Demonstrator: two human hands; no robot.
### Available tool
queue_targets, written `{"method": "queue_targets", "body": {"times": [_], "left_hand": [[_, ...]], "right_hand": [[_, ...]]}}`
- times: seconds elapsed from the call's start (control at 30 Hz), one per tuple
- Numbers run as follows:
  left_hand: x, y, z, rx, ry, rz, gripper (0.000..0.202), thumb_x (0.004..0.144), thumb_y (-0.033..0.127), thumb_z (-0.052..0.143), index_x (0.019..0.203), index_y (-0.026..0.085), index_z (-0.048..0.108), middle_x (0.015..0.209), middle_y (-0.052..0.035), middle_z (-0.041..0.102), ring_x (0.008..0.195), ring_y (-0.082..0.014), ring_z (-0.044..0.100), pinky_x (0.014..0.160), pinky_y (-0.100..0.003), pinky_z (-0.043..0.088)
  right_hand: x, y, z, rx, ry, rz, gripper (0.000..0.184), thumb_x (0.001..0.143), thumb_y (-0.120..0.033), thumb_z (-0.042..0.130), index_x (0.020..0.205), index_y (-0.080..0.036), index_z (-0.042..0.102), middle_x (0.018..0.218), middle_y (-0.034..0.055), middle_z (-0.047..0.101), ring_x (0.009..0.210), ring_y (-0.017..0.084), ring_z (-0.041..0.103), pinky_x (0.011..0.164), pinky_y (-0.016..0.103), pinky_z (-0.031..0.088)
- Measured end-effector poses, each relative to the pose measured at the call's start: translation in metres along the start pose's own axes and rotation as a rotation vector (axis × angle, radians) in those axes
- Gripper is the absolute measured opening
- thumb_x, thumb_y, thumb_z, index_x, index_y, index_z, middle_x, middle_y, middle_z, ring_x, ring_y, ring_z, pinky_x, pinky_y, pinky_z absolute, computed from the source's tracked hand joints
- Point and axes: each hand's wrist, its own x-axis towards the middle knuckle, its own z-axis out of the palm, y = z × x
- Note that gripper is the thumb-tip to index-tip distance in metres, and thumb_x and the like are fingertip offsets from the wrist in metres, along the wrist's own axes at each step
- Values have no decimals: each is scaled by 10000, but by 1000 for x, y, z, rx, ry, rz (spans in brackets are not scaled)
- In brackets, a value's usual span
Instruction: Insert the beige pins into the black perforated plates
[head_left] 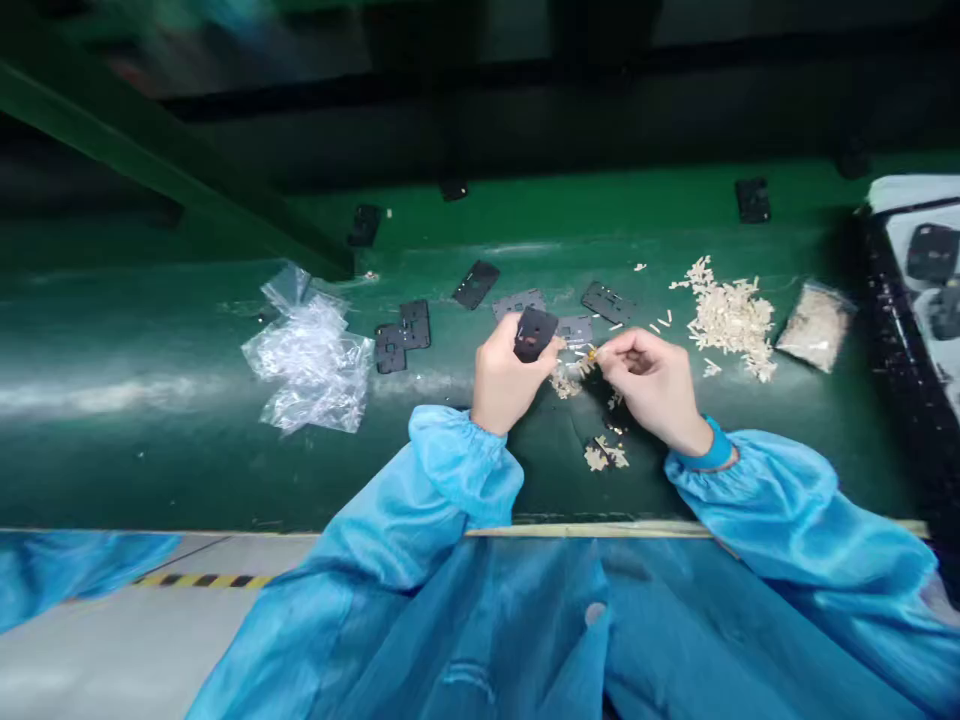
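**left hand** (510, 378): centre of the belt, fingers (499, 335) closed around the lower edge of the held plate, thumb up its right side.
**held plate**: matte black rectangular plate with cut-outs (536, 333), gripped upright in the left hand, tilted slightly towards the right hand.
**right hand** (649, 388): just right of the left hand, fingers (621, 350) pinched closed on the held part.
**held part**: small pale sliver with a yellow-gold tip (592, 353), between the right fingertips, just beside the held plate, not clearly touching it. Exact shape too small to tell.
**surface**: glossy green conveyor belt (187, 470), running left to right under both hands.
**loose parts**: large heap of pale slivers (731, 320) far right of the hands; small scatter of pale slivers (566, 380) directly below the hands; small pale cluster (604, 453) near the belt's near edge.
**other plates**: five black cut-out plates lying flat, far side of the hands, e.g. (476, 285) and (607, 302); two overlap at left (403, 335).
**bags**: crumpled transparent plastic bag (311, 350) at left; small transparent bag of pale parts (816, 325) right of the heap.
**far right**: black-edged tray with black plates (911, 300).
**clothing**: light blue gathered sleeves (465, 470); blue wristband (712, 447) on the right wrist.
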Motion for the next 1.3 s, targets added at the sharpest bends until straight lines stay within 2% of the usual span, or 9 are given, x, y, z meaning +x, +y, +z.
{"method": "queue_targets", "body": {"times": [0.2,0.3,0.4,0.5,0.63,0.77,0.97,1.2,1.3], "left_hand": [[-2,-1,0,-16,-221,77,239,760,193,753,986,189,675,917,-4,712,845,-161,649,781,-271,492],[-2,2,-1,-179,-278,48,284,769,143,732,1042,174,657,1026,-34,737,945,-178,673,861,-291,512],[-2,5,-1,-311,-339,-42,220,809,232,757,991,162,655,969,-35,747,878,-166,680,814,-284,525],[-2,4,2,-334,-321,-76,222,780,248,787,931,156,654,865,-10,712,772,-139,640,723,-259,505],[-3,0,5,-347,-273,-107,209,766,227,771,915,155,643,797,15,657,691,-111,574,650,-239,471],[-3,3,4,-376,-266,-128,217,755,222,763,915,155,633,782,24,633,675,-97,552,631,-221,460],[-6,7,4,-386,-278,-124,209,757,205,756,911,161,621,790,21,664,681,-103,593,651,-224,501],[-8,1,-2,-113,-189,170,284,821,240,796,1057,193,645,901,1,746,785,-132,695,772,-251,542],[-4,-6,-8,-19,-116,468,398,823,376,827,1142,226,643,960,-10,764,837,-139,722,805,-260,549]], "right_hand": [[0,2,-1,17,-73,18,41,786,-197,715,776,-188,677,704,4,674,601,122,571,570,266,442],[0,4,-1,19,-98,25,55,815,-220,711,785,-187,678,751,17,684,625,126,577,589,278,445],[-1,4,-1,15,-111,14,76,833,-237,710,787,-187,674,759,21,679,633,132,580,592,286,452],[-2,3,0,-34,-122,-8,85,850,-231,700,784,-190,667,752,25,670,629,142,588,580,294,468],[-4,2,0,-257,-8,-248,20,881,-205,698,892,-200,682,858,43,665,652,142,579,583,304,498],[-7,4,-1,-414,6,-559,161,891,-139,694,1030,-219,683,951,66,696,808,179,647,654,317,539],[-10,3,4,-428,-12,-568,144,900,-115,658,979,-230,691,905,52,714,788,176,675,623,301,539],[8,1,-12,-387,145,-305,151,890,-132,626,759,-199,659,744,18,629,608,133,529,555,295,419],[13,2,-20,-355,6,-194,232,924,-219,648,694,-191,644,675,6,578,596,127,495,562,298,378]]}}
